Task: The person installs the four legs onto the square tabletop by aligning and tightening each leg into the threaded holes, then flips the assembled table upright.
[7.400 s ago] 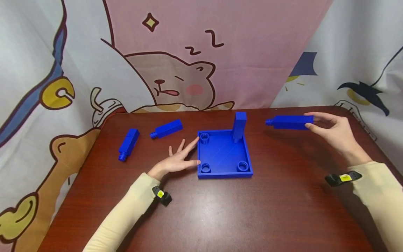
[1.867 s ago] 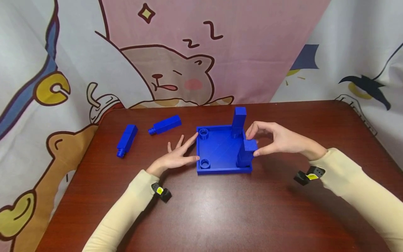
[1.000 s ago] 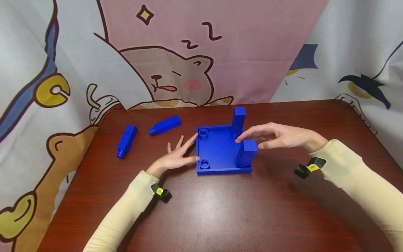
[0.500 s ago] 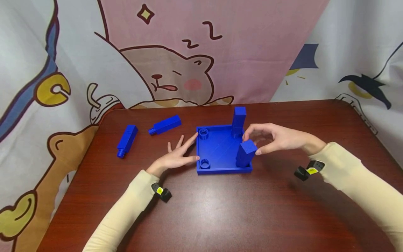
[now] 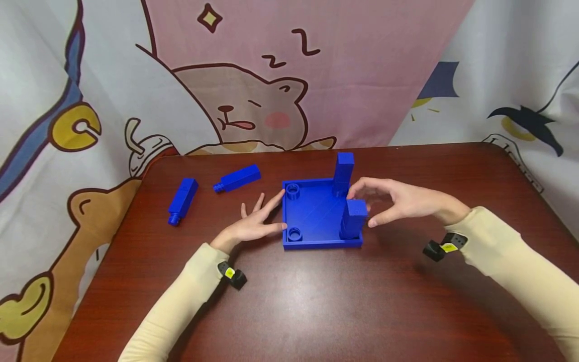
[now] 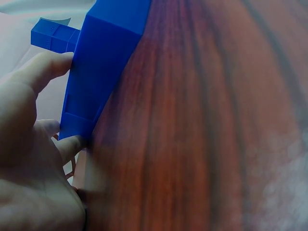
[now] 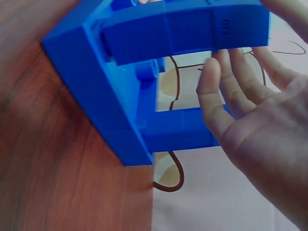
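Note:
A shallow blue square base (image 5: 322, 245) lies on the table with a round socket in each corner. In its near right corner a square blue leg (image 5: 355, 219) stands upright, and another leg (image 5: 344, 170) rises from the far right corner. My right hand (image 5: 404, 202) is loosely curved about the near leg, fingertips behind it and thumb a little off its right side. In the right wrist view the fingers (image 7: 237, 89) reach past the leg (image 7: 187, 29). My left hand (image 5: 251, 227) has its fingers spread, thumb and index tips against the base's left side.
Two loose blue legs with threaded ends, one leg (image 5: 183, 201) and a second leg (image 5: 237, 178), lie on the brown table (image 5: 289, 301) left of the base. Threaded rings show in both left sockets. A printed curtain (image 5: 344, 75) hangs behind the table.
The right hand brought the near leg from the right and set it upright in the near right corner. Since then it has let go, regripped and turned it. The left hand stays put.

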Demonstrator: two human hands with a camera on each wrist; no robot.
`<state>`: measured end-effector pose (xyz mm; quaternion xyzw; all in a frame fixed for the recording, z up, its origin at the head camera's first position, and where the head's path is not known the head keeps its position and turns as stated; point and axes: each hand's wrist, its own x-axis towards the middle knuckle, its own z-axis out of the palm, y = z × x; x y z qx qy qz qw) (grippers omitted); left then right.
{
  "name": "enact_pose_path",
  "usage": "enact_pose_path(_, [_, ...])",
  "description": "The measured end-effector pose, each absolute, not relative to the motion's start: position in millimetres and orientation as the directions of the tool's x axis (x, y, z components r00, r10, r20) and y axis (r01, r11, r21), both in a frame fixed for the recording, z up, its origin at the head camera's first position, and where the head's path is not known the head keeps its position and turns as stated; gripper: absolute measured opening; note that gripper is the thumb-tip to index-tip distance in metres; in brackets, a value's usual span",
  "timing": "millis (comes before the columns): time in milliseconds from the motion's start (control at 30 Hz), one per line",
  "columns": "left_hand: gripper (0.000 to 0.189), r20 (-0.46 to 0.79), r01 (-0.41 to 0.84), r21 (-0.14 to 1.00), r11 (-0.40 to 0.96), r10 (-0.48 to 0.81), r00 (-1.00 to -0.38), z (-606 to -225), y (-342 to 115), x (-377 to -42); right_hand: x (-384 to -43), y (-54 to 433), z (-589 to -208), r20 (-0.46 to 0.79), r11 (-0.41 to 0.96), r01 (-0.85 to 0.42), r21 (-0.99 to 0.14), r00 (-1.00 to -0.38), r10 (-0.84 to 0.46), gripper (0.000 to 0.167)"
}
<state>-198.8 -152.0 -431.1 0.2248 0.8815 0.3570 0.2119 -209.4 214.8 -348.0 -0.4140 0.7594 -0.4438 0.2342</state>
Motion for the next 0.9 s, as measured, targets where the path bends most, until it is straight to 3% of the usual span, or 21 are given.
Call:
enact_pose_path(233, [0.085, -0.208, 0.25, 0.723, 0.644, 0.548, -0.81, -431.2, -152.7, -198.8, -215.6, 215.2, -340.5, 0.021, 0.171, -0.419, -0.892, -0.416, -0.909, 0.055])
enact_pose_path(333, [0.085, -0.205, 0.256, 0.72, 0.645, 0.55, -0.809, -431.2, -152.5, -198.4, -218.1, 214.4, -340.3, 0.02, 0.148, -0.4, -0.905, -0.388, -0.922, 0.053])
enact_pose_path(700, [0.085, -0.203, 0.252, 0.727, 0.639, 0.551, -0.81, -431.9, -152.4, -198.3, -220.8, 213.8, -343.9, 0.032, 0.121, -0.377, -0.918, -0.377, -0.926, 0.043])
enact_pose_path(900, [0.084, -0.202, 0.252, 0.723, 0.643, 0.546, -0.813, -433.2, -152.2, -199.2, -218.2, 214.7, -344.8, 0.021, 0.161, -0.38, -0.911, -0.432, -0.901, 0.037])
